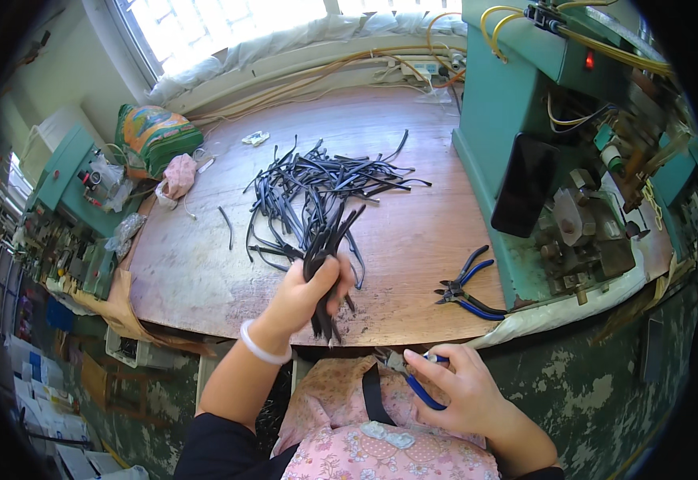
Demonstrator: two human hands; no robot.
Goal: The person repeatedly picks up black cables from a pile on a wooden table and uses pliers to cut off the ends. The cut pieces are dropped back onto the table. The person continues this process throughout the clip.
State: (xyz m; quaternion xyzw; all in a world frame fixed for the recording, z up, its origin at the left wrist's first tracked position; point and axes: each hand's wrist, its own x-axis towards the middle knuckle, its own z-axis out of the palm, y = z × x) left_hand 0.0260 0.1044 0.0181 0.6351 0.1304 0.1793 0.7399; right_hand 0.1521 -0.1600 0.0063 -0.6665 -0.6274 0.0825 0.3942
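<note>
My left hand (pixel 310 290), with a white band round its wrist, is closed round a bundle of thin black strips (pixel 322 260). The strips stick out above and below the fist. Directly beyond it, a loose pile of similar dark strips (pixel 317 180) lies on the table. Lower right, over my lap, my right hand (pixel 461 384) grips blue-handled pliers (pixel 425 392), their jaws pointing left toward a black strap (pixel 375 392) across the pink floral apron (pixel 341 424). The pliers are partly covered by my fingers.
Blue-and-black-handled cutters (pixel 469 292) lie on the wooden table (pixel 413 248), right of the pile. A green machine (pixel 493 104) with a black phone (pixel 523 186) on it stands at right. Another green machine (pixel 69 184) stands left, near a colourful bag (pixel 157 140) and pink cloth (pixel 178 176).
</note>
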